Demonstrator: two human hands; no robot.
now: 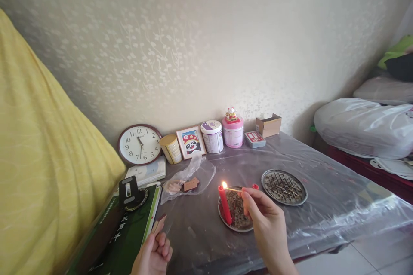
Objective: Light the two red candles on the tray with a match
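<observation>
My right hand (pixel 266 217) pinches a wooden match (pixel 232 189) by its end. A flame (pixel 224 184) burns at the match's tip, right by the top of a red candle (pixel 225 206); whether the wick itself burns I cannot tell. The candle stands, leaning slightly, on a round metal tray (pixel 240 212) with a dark, spotted surface. Another red candle (pixel 255 186) shows only its top behind my right hand. Lower left, my left hand (pixel 153 251) is closed on a small brown matchbox (pixel 158 224), held above the table beside a green book.
A second round tray (pixel 284 187) holds several matchsticks on the right. A plastic bag (pixel 189 180) with small boxes lies left of the candle. Along the wall stand a clock (pixel 140 145), cans (pixel 212 137), a picture (pixel 191 142) and a cardboard box (pixel 268 126). Yellow cloth (pixel 48 159) hangs at left.
</observation>
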